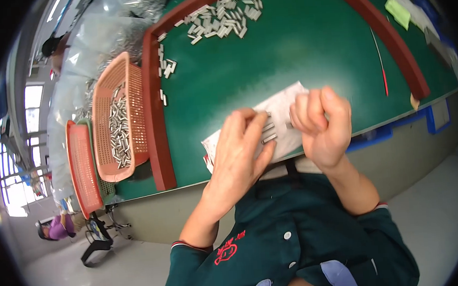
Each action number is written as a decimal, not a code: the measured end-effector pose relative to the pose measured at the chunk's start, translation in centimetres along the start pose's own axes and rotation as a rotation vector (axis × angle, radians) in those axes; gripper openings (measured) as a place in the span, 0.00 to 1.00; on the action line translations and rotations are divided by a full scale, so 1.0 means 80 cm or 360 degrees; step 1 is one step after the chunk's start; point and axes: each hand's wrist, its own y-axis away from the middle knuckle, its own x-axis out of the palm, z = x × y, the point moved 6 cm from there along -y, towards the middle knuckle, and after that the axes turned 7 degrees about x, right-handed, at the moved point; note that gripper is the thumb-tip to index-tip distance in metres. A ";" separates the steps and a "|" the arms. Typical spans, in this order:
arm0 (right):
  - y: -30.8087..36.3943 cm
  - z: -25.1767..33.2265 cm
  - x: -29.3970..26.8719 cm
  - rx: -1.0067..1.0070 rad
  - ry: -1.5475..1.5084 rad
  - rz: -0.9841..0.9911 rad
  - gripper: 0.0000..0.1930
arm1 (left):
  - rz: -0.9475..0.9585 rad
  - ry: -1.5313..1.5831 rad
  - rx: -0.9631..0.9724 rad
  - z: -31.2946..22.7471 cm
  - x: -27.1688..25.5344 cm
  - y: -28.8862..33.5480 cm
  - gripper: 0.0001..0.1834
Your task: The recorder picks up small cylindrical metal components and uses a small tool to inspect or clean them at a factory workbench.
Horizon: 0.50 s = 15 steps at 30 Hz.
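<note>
A white cloth lies near the front edge of the green table, with several small rectangular metal pieces on it. Over the cloth's left part is my left hand, its thumb apart from its bent fingers. Its fingertips come close to the metal pieces; whether they touch one cannot be made out. My right hand is raised at the cloth's right side, fingers curled inward. A small grey bit shows beside its fingertips, but what the curled fingers hold is hidden and slightly blurred.
Loose metal pieces are heaped at the far side, inside a red-brown rail. Left of it, an orange basket contains similar pieces. Past it stand a red basket and clear plastic bags. A red-handled thin tool lies at right.
</note>
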 end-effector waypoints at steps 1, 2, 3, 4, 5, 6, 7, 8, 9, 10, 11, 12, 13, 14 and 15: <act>0.002 -0.002 -0.006 0.0028 -0.0039 0.0031 0.22 | 0.0050 -0.0014 0.0005 -0.001 0.003 -0.003 0.22; 0.004 -0.008 -0.011 0.0065 -0.0072 0.0023 0.22 | 0.0090 0.0003 0.0017 0.000 0.003 -0.003 0.20; 0.003 -0.008 -0.013 0.0013 -0.0250 0.0042 0.21 | 0.0098 0.0014 0.0025 0.001 0.001 -0.004 0.19; 0.004 -0.015 -0.015 0.0060 -0.0277 0.0007 0.21 | 0.0109 -0.0009 0.0047 0.006 0.002 0.000 0.18; 0.007 -0.015 -0.014 0.0065 -0.0270 0.0004 0.22 | 0.0122 -0.0085 0.0068 0.007 0.004 0.003 0.18; 0.008 -0.014 -0.014 0.0071 -0.0265 -0.0001 0.22 | 0.0139 -0.0160 0.0083 0.009 0.006 0.006 0.17; 0.011 -0.012 -0.012 0.0080 -0.0240 0.0010 0.22 | 0.0149 -0.0289 0.0125 0.008 0.008 0.008 0.16; 0.012 -0.011 -0.011 0.0081 -0.0237 0.0009 0.22 | 0.0155 -0.0362 0.0165 0.006 0.011 0.007 0.16; 0.014 -0.012 -0.012 0.0084 -0.0235 0.0004 0.22 | 0.0166 -0.0433 0.0201 0.004 0.014 0.007 0.17; 0.014 -0.010 -0.012 0.0078 -0.0227 0.0007 0.22 | 0.0149 -0.0496 0.0249 0.003 0.016 0.005 0.17; 0.014 -0.009 -0.011 0.0078 -0.0216 0.0015 0.22 | 0.0134 -0.0506 0.0221 0.005 0.015 0.003 0.17; 0.014 -0.009 -0.010 0.0080 -0.0206 0.0021 0.22 | 0.0157 -0.0497 0.0232 0.007 0.016 0.002 0.16; 0.012 -0.007 -0.011 0.0089 -0.0189 0.0009 0.22 | 0.0179 -0.0484 0.0254 0.008 0.017 -0.002 0.16; 0.010 -0.006 -0.011 0.0102 -0.0188 0.0022 0.22 | 0.0171 -0.0487 0.0237 0.009 0.017 -0.003 0.16; 0.009 -0.006 -0.009 0.0132 -0.0131 0.0043 0.22 | 0.0187 -0.0519 0.0239 0.010 0.019 -0.004 0.16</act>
